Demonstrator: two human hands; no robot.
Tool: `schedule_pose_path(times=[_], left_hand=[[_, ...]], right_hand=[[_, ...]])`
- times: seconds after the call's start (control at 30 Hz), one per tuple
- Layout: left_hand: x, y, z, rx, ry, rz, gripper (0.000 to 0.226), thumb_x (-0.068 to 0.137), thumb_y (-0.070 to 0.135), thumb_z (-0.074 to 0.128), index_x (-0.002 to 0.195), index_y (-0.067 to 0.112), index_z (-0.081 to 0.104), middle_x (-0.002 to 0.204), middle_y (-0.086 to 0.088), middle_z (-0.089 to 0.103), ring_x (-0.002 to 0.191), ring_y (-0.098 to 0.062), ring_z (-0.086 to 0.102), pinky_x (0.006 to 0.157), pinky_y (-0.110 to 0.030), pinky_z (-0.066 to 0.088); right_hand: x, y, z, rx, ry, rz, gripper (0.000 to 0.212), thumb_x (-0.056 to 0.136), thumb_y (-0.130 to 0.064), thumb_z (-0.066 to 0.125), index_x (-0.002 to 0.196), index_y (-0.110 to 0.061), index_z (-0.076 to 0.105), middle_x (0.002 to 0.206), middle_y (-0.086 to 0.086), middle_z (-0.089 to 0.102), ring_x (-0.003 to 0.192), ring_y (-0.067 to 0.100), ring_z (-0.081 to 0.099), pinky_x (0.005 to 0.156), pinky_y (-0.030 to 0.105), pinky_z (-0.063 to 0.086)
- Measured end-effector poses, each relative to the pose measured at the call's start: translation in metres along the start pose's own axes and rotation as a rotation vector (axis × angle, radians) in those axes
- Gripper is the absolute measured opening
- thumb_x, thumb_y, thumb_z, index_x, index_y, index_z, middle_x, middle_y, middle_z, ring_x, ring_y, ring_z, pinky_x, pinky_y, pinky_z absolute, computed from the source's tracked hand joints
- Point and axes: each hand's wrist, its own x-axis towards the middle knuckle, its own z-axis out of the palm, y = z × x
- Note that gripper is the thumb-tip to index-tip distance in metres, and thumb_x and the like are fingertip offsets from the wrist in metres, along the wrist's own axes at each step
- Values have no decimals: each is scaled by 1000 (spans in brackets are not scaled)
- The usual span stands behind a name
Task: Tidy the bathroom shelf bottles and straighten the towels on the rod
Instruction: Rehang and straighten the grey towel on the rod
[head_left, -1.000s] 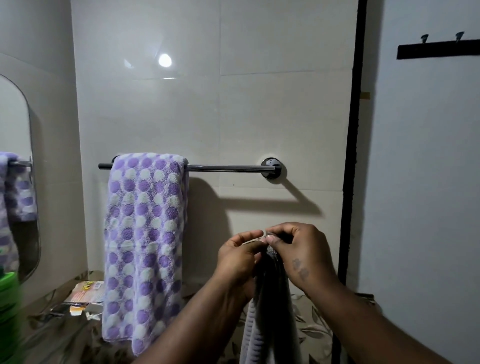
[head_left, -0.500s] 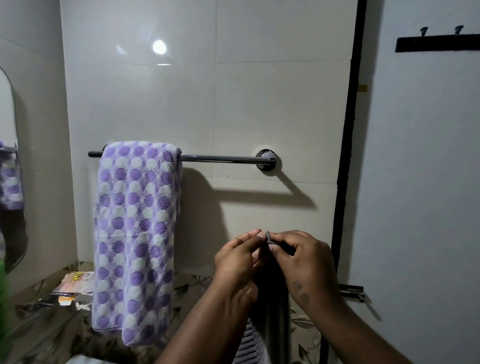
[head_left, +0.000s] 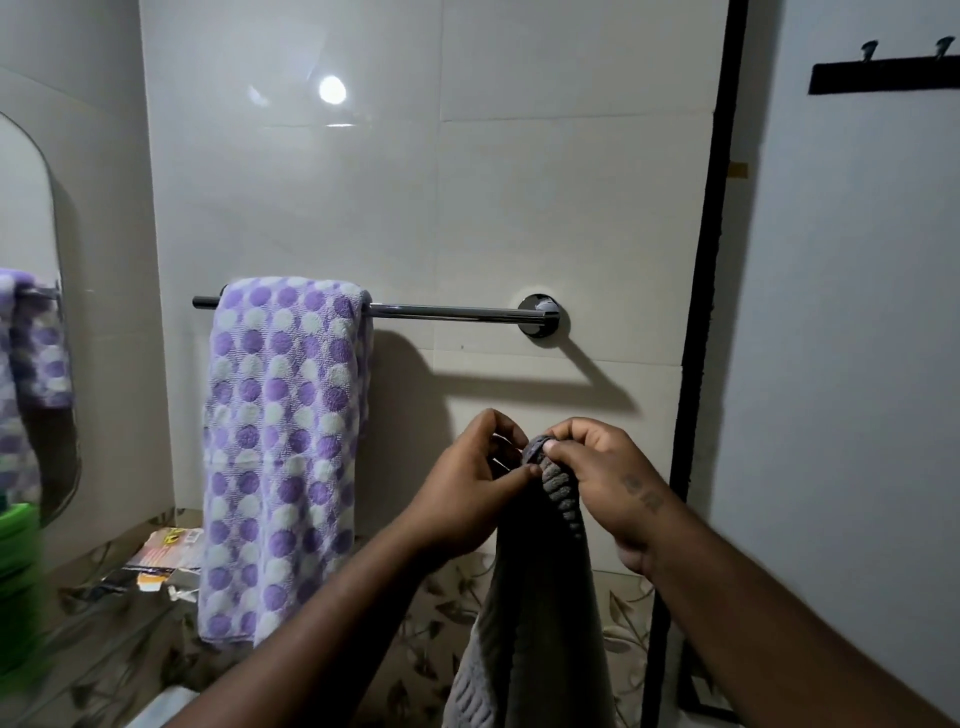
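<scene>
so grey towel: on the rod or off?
Off. The grey towel hangs bunched from the left hand and right hand, which pinch its top edge below the rod. Only the purple dotted towel is draped over it.

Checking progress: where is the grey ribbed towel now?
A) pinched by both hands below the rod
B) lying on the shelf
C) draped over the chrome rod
A: left hand and right hand both pinch the top of the grey ribbed towel, below the chrome rod.
</scene>
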Motion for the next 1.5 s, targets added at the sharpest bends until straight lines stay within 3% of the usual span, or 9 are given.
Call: schedule_pose_path(times=[0.17, 0.43, 0.73, 0.87, 1.0, 1.13, 1.3, 1.4, 1.5], left_hand=[[-14, -7, 11, 136, 151, 95, 20, 88, 27, 69, 100, 33, 55, 91, 2, 68, 65, -8, 57, 56, -35, 50], [-24, -12, 31, -44, 163, 111, 11, 93, 19, 71, 92, 21, 60, 80, 13, 63, 71, -1, 58, 60, -19, 48], [-38, -24, 32, -283, -97, -119, 40, 98, 33, 67, 105, -6, 68, 106, -26, 73, 94, -30, 66, 85, -53, 53], [-45, -31, 23, -258, -101, -199, 69, 92, 50, 67, 102, -17, 58, 91, -16, 58, 84, -29, 46, 70, -46, 34], [-42, -32, 12, -307, 25, -194, 56, 88, 46, 76, 88, -9, 67, 81, -16, 60, 78, -28, 45, 60, -32, 34], [-33, -23, 3, -320, 156, -147, 41, 93, 33, 69, 91, -8, 69, 84, -22, 68, 80, -25, 53, 73, -40, 40], [-26, -22, 0, -137, 68, -115, 28, 100, 22, 65, 91, -4, 68, 80, -12, 65, 76, -20, 55, 70, -37, 41], [-27, -22, 2, 74, -1, -51, 11, 97, 13, 68, 89, 7, 74, 79, 0, 73, 72, -6, 63, 68, -27, 49], [-26, -25, 3, 106, 23, -16, 10, 96, 12, 68, 90, 5, 72, 81, -7, 75, 73, -8, 63, 69, -30, 50]], right_hand=[[1, -3, 1, -17, 16, 34, 26, 97, -11, 45, 78, -12, 61, 63, 4, 57, 57, 20, 50, 51, 29, 43], [8, -13, -3, -196, 35, -33, 17, 85, -27, 49, 81, -13, 57, 66, 2, 58, 67, 18, 53, 67, 36, 44], [12, -19, -11, -79, 137, -6, 23, 94, -24, 47, 75, -24, 60, 67, 2, 53, 67, 18, 50, 64, 32, 41], [16, -15, -21, 160, 275, 119, 23, 94, -19, 50, 72, -20, 57, 62, 3, 49, 58, 20, 47, 58, 29, 40], [15, -10, -26, 306, 357, 230, 24, 93, -13, 51, 71, -17, 58, 55, 2, 49, 47, 18, 47, 47, 26, 40], [12, -6, -29, 41, 189, 102, 19, 88, -14, 65, 70, -14, 69, 63, 5, 63, 56, 18, 58, 57, 28, 46], [2, -11, -36, -504, -304, 84, 54, 62, -66, 84, 99, -27, 81, 100, -7, 80, 95, 8, 74, 87, 29, 58], [-4, -3, -32, -630, -425, 85, 36, 75, -55, 83, 92, -24, 82, 93, 2, 80, 91, 20, 76, 84, 43, 59], [-9, 17, -22, -452, -322, 18, 24, 89, -34, 77, 88, -10, 76, 80, 9, 74, 74, 20, 69, 73, 40, 54]])
